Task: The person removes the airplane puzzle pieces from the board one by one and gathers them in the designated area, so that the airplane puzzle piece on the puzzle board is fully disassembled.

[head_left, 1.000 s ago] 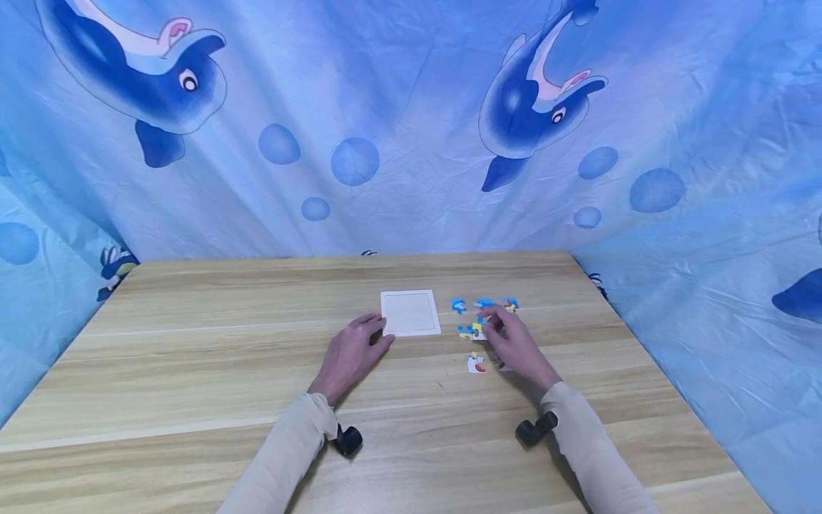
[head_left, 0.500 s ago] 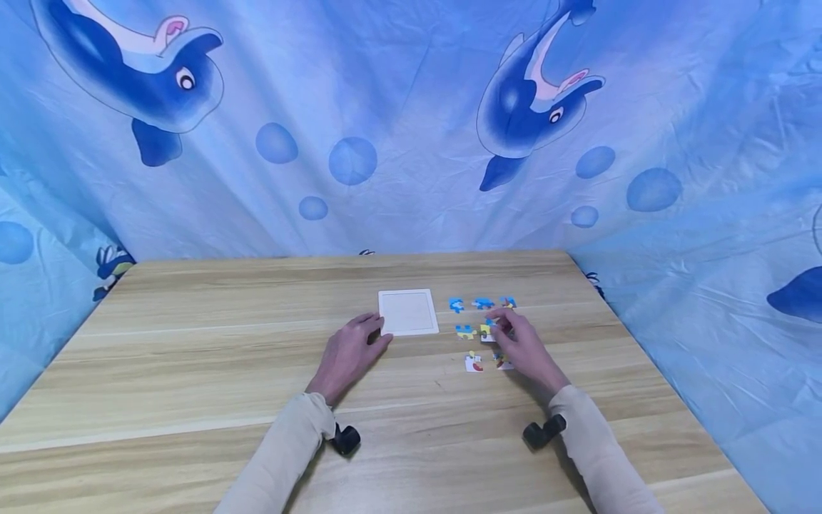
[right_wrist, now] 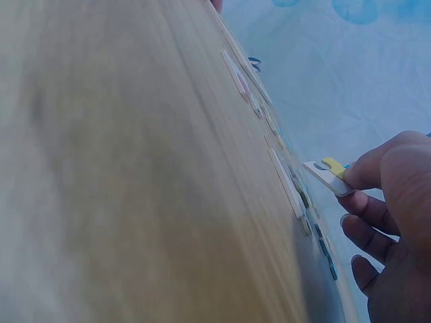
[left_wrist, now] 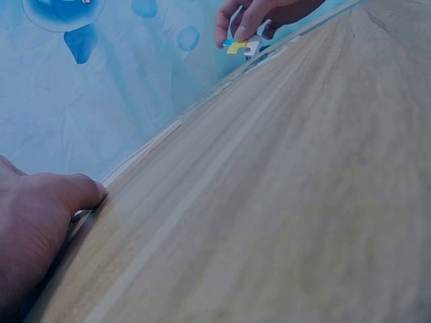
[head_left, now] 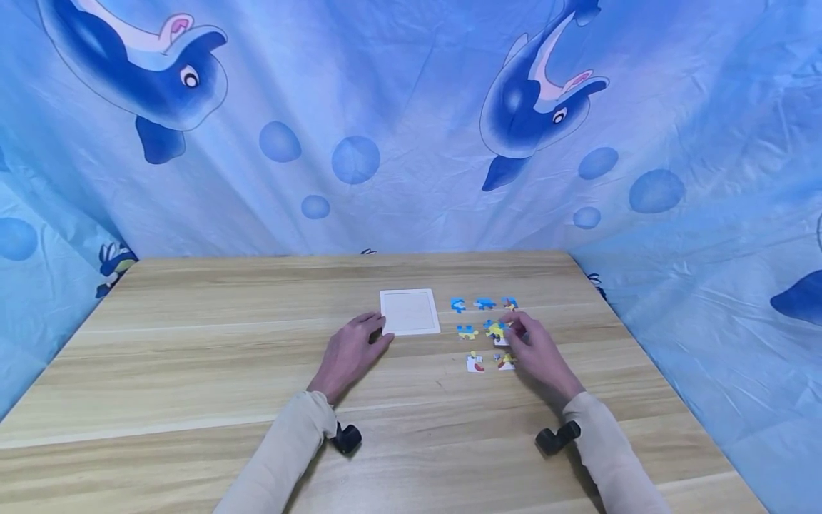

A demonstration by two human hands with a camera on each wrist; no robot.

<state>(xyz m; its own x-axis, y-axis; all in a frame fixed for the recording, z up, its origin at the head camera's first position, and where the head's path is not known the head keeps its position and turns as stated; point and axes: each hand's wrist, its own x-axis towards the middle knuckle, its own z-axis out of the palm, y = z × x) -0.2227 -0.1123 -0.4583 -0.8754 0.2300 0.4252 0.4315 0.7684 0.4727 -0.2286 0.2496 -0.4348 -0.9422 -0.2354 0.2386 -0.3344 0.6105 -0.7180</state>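
Note:
My right hand (head_left: pixel 542 357) pinches a jigsaw puzzle piece (right_wrist: pixel 330 176) between thumb and fingers. Blue, yellow and white show on it, and it is held above the table among other puzzle pieces. In the left wrist view the same puzzle piece (left_wrist: pixel 242 47) hangs from the fingertips. My left hand (head_left: pixel 347 357) rests on the table, thumb and fingertips touching the left edge of a white square puzzle tray (head_left: pixel 411 333). Loose puzzle pieces (head_left: pixel 467 333) lie right of the tray in rough rows. Whether anything lies under the held piece is hidden.
The wooden table (head_left: pixel 225 357) runs back to a blue curtain (head_left: pixel 398 143) printed with dolphins and bubbles. More curtain hangs along both sides. A small black camera sits at each wrist, by the sleeves.
My right hand has moved to the right with the pinched puzzle piece, away from the tray, uncovering lower pieces. The left hand has stayed at the tray's edge.

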